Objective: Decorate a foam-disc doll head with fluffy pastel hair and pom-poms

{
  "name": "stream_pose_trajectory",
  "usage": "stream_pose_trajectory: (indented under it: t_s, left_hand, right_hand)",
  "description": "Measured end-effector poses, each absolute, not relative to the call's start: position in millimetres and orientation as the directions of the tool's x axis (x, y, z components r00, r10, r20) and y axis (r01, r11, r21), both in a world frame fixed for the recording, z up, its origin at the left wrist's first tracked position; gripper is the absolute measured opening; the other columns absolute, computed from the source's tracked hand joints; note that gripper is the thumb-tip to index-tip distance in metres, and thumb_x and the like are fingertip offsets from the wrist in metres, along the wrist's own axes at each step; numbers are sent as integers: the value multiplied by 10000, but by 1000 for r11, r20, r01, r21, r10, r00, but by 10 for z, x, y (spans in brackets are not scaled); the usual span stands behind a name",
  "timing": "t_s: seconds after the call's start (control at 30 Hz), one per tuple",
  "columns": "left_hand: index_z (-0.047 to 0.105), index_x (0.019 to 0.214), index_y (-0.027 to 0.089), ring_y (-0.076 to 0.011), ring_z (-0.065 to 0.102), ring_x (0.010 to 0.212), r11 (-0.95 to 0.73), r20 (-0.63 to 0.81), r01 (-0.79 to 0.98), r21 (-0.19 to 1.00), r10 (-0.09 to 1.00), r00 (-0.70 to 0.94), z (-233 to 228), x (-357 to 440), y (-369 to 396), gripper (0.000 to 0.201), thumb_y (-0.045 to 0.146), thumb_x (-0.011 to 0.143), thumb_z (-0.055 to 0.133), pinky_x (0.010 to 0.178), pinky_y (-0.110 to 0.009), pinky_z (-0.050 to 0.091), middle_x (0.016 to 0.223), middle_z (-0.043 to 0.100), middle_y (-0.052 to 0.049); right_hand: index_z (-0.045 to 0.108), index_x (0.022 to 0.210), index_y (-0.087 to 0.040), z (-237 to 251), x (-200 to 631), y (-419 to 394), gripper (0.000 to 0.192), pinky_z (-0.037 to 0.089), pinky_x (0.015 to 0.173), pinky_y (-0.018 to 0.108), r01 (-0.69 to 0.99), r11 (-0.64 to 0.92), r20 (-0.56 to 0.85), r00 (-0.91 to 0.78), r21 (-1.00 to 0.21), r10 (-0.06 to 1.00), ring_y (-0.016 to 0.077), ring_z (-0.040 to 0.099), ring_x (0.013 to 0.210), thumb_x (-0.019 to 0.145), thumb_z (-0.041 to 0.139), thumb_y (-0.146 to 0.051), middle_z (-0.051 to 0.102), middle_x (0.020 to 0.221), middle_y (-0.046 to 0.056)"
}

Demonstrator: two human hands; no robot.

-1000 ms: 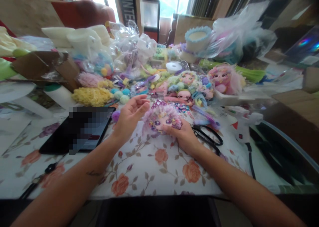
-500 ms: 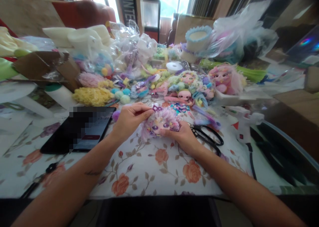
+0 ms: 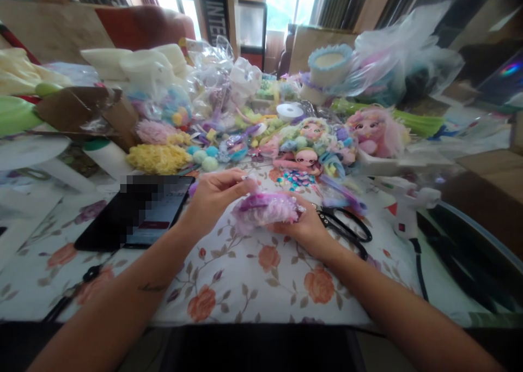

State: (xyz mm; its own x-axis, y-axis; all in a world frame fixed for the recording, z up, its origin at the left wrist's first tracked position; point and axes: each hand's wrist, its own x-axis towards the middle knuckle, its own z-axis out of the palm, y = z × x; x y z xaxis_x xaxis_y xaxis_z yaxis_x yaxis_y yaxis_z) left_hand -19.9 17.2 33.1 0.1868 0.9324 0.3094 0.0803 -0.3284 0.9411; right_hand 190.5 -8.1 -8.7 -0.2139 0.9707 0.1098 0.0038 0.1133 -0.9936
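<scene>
Low above the flowered tablecloth (image 3: 241,274), my right hand (image 3: 304,222) grips a doll's head (image 3: 265,208) with fluffy lilac hair. The head is tipped so that its face is out of sight and a brighter purple strip runs along the top. My left hand (image 3: 216,197) is closed in a pinch at the head's upper left edge; what sits between its fingertips is too small to make out. Black-handled scissors (image 3: 347,225) lie just right of my right hand. Behind the head is a scatter of shiny blue and purple sequins (image 3: 296,180).
A tablet (image 3: 139,214) lies to the left, and a white glue gun (image 3: 408,200) with a cable stands right. Across the back are piled pompoms (image 3: 204,157), yellow yarn (image 3: 159,158), a pink-haired doll (image 3: 373,132), a ribbon spool (image 3: 290,110) and plastic bags (image 3: 400,50).
The doll's head has been tilted, so its face no longer shows and the purple strip does. The purple openwork piece by my left fingertips is no longer distinct.
</scene>
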Motion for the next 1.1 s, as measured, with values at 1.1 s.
stream_pose_trajectory:
  t_s: [1.1]
  left_hand:
    - [801, 692, 229, -150, 647, 685, -375, 375, -44, 926, 896, 240, 508, -233, 93, 68, 232, 759, 792, 632, -267, 517, 719, 737, -31]
  right_hand:
    - [532, 1263, -293, -89, 1877, -139, 748, 433, 1086, 463, 22, 245, 225, -321, -969, 920, 285, 547, 1309, 613, 900, -248, 600, 1373, 80]
